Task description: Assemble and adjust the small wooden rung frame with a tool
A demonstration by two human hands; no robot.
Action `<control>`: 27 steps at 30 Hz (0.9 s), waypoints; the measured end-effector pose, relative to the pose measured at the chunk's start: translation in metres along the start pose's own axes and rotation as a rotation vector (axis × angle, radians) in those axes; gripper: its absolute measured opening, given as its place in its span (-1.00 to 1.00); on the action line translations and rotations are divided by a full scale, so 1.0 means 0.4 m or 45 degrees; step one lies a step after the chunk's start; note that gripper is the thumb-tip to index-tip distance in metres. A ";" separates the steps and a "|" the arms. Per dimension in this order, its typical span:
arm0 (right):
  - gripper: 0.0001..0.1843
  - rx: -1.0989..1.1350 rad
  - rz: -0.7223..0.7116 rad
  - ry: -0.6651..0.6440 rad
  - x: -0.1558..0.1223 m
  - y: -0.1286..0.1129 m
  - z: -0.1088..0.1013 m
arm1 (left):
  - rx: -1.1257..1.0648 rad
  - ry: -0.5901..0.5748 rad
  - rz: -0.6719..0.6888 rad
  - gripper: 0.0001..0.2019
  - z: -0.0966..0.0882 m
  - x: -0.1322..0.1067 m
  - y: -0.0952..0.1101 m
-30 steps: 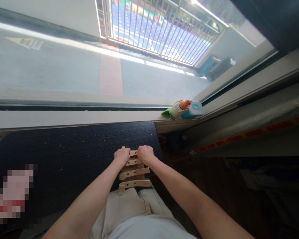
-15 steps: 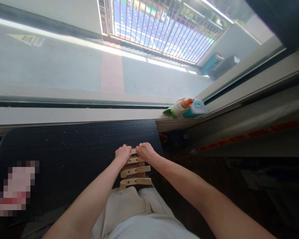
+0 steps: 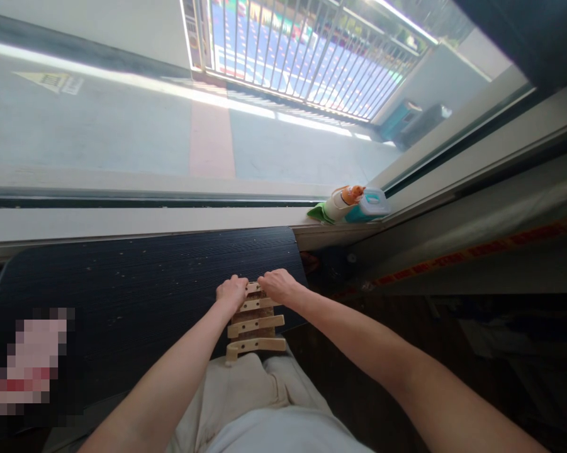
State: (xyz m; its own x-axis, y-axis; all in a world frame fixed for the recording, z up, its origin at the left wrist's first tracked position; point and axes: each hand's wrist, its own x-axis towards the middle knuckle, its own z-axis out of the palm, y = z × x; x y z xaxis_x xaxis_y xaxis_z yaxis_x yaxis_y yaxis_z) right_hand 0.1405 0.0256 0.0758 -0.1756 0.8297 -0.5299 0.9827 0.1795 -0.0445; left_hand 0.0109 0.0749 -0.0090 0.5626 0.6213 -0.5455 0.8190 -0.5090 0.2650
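A small wooden rack (image 3: pixel 255 327) of several pale crossbars on a brown spine lies at the near edge of a black table (image 3: pixel 123 283), right in front of me. My left hand (image 3: pixel 231 293) is closed on the left side of its far end. My right hand (image 3: pixel 277 286) grips the right side of that same end, fingers curled over the top crossbar. The two nearest crossbars stick out bare toward my lap.
On the windowsill at the right stand a white bottle with an orange cap (image 3: pixel 340 202), a teal box (image 3: pixel 368 207) and a green cloth (image 3: pixel 318 215). A blurred pink object (image 3: pixel 28 365) lies on the table's left. The table ends just right of my hands, above a dark floor.
My right hand has shifted slightly and its fingers now reach further over the top crossbar. The left hand and the rack stay about where they were.
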 end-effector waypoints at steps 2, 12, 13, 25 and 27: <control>-0.77 -0.105 -0.164 0.011 0.002 -0.003 -0.006 | 0.012 0.003 0.004 -0.72 0.001 0.000 0.000; -0.78 0.161 0.339 -0.005 0.024 -0.011 0.044 | 0.013 -0.028 -0.002 -0.75 -0.005 0.007 0.005; -0.78 0.214 0.443 -0.022 0.024 -0.010 0.046 | 0.011 -0.032 -0.003 -0.75 -0.005 0.008 0.005; -0.78 -0.101 -0.139 0.086 0.011 0.000 -0.007 | 0.010 0.006 0.003 -0.73 0.001 -0.001 0.000; -0.77 -0.171 -0.238 0.083 0.017 0.001 -0.007 | 0.006 -0.001 0.006 -0.73 -0.002 -0.003 0.001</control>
State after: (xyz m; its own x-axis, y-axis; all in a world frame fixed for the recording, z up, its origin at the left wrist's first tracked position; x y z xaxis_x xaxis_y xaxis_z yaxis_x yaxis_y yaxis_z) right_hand 0.1393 0.0329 0.0747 -0.3616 0.8068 -0.4673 0.9170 0.3984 -0.0217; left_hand 0.0108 0.0744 -0.0076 0.5661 0.6186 -0.5449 0.8160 -0.5144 0.2638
